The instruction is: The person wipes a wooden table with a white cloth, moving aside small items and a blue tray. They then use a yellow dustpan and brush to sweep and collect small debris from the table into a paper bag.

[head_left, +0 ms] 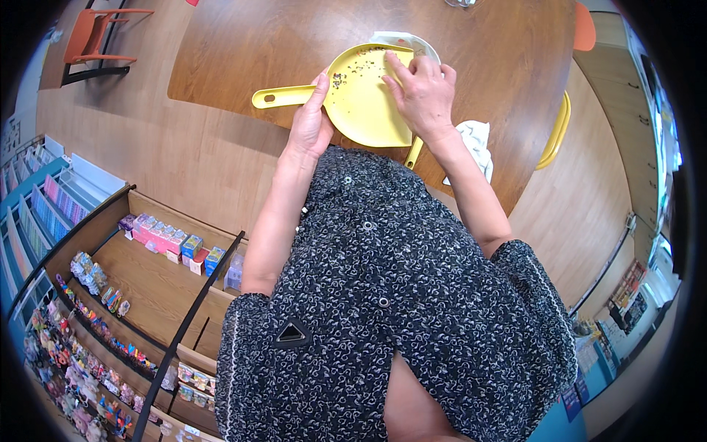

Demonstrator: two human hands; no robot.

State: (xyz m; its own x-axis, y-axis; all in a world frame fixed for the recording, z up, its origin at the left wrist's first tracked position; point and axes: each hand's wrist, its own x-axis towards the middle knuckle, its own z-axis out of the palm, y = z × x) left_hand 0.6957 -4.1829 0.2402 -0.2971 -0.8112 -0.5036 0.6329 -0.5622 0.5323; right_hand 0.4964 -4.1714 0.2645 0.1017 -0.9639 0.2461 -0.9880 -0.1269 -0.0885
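Note:
A yellow dustpan [364,118] with a long handle [283,96] pointing left is tilted above the near part of the table. Dark crumbs [361,65] are scattered over its left and far side. My left hand [313,121] grips the dustpan's rim beside the handle, thumb on top and the other fingers mostly hidden beneath. Over the pan, my right hand [423,88] stretches out its index finger at the crumbs near the far edge, holding nothing visible. Behind the pan shows part of a white container or bag [426,46], mostly covered.
The pan is over a brown wooden table [243,51]. A second yellow handle [414,152] sticks out near my right wrist, beside a crumpled white cloth [477,144]. An orange chair [92,37] stands at far left, a yellow chair [557,132] at right. Stocked shelves [140,272] are at lower left.

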